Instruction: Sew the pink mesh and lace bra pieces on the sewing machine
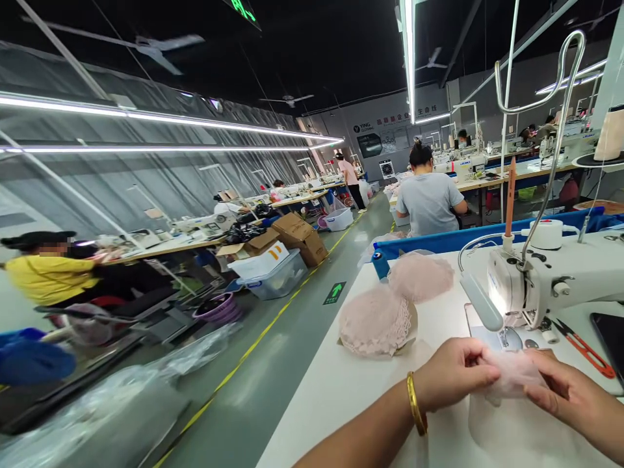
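Observation:
Both my hands hold a small pink lace piece [511,376] on the white table [331,383], just in front of the sewing machine's needle plate [507,338]. My left hand [451,374], a gold bangle on its wrist, pinches the piece's left edge. My right hand [568,393] grips its right side with closed fingers. The white sewing machine [546,276] stands right behind the hands, its lamp lit.
Two stacks of pink lace cups [377,322] [420,276] lie left of the machine, by a blue thread spool [381,264]. Red snips [585,349] and a dark phone [609,335] lie at right. An aisle with boxes runs left; other workers sit at tables beyond.

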A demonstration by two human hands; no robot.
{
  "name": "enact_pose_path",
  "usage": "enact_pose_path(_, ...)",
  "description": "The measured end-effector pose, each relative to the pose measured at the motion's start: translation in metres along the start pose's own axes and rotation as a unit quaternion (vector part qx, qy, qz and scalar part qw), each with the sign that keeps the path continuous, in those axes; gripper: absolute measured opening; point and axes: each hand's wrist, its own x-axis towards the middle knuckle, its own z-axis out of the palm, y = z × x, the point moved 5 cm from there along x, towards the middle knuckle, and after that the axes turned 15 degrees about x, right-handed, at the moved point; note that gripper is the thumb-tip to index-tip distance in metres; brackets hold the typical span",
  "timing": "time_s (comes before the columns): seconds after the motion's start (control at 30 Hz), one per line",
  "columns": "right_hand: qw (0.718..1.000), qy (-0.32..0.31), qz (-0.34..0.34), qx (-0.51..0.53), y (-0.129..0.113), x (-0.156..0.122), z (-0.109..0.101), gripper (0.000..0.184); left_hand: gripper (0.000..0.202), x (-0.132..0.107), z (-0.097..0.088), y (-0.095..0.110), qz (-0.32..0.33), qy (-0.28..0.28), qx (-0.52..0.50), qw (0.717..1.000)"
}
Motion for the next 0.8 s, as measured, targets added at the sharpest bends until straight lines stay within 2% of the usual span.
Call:
enact_pose_path(0.07,0.998,-0.032,0.035,0.037,-0.002,0.003,0.0,0.049,0.049,0.004,0.006,0.004,0.008,-0.041,0.015,0.999)
enact_pose_path(0.13,0.99,-0.04,0.056,0.12,-0.003,0.006,0.006,0.047,0.049,0.005,0.01,0.005,0.007,-0.076,0.023,0.997)
enact_pose_path(0.2,0.977,-0.035,0.068,0.2,-0.001,0.008,0.016,0.048,0.049,0.005,0.012,0.003,0.005,-0.081,0.028,0.996)
enact_pose_path(0.27,0.968,-0.025,0.076,0.237,0.003,0.009,0.025,0.053,0.048,0.005,0.011,0.001,0.009,-0.061,0.024,0.998)
enact_pose_path(0.43,0.969,0.048,0.07,0.231,0.009,0.006,0.018,0.061,0.046,0.006,0.005,-0.008,-0.007,0.006,-0.024,1.0)
enact_pose_path(0.53,0.968,0.096,0.063,0.225,0.011,0.004,0.011,0.064,0.042,0.005,0.003,-0.011,-0.024,0.011,-0.04,0.999)
enact_pose_path(0.7,0.973,0.082,0.05,0.211,0.012,0.003,0.011,0.043,0.035,0.003,0.001,-0.012,-0.042,0.004,-0.05,0.998)
enact_pose_path(0.8,0.979,0.073,0.061,0.179,0.014,0.004,0.005,0.04,0.028,0.002,0.0,-0.012,-0.061,0.018,-0.043,0.997)
